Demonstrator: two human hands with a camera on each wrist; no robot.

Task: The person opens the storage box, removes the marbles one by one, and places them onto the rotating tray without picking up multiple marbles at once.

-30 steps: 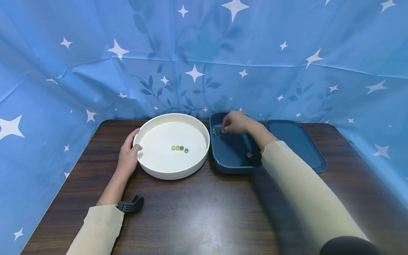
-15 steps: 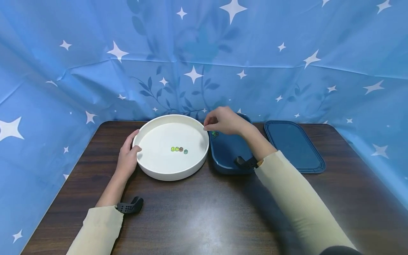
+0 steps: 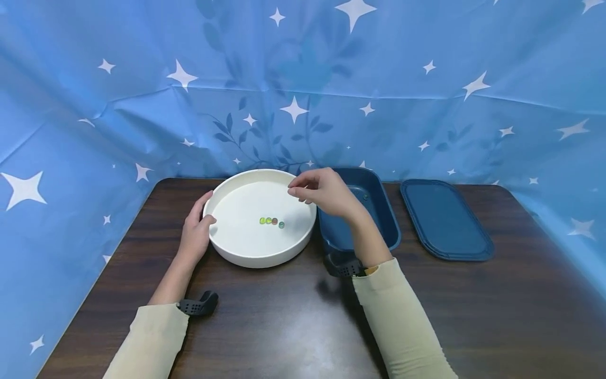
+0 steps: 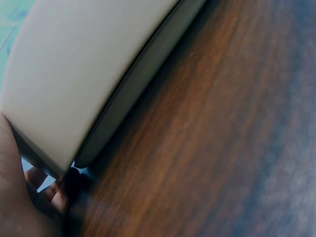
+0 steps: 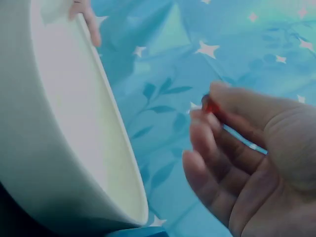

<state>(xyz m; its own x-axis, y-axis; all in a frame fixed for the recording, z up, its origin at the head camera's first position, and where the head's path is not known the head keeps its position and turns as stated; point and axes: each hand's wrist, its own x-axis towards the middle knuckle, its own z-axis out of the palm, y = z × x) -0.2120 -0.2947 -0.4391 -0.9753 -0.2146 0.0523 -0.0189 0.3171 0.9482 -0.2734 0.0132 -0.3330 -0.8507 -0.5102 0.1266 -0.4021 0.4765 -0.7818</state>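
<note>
My left hand (image 3: 194, 231) grips the left rim of a round white tray (image 3: 236, 245), thumb on the inner side; the left wrist view shows the tray's wall (image 4: 89, 74) from close up. Several small glass marbles (image 3: 269, 221), yellow-green, brownish and teal, lie in a short row on the tray's floor. Over the tray's right part is my right hand (image 3: 331, 195). Its thumb and forefinger pinch a small red marble (image 5: 211, 105), clear in the right wrist view and hidden by the fingers in the head view. The other fingers are loosely bent.
Right of the tray stands a deep blue rectangular box (image 3: 390, 223), partly covered by my right arm, with a small greenish marble (image 3: 366, 197) in it. A flat blue lid (image 3: 447, 221) lies farther right. Behind the dark wooden table (image 3: 265, 326) hangs a blue star-patterned cloth (image 3: 303, 58).
My right hand has left the blue box and moved left over the white tray, carrying the red marble. My left hand has stayed on the tray's rim.
</note>
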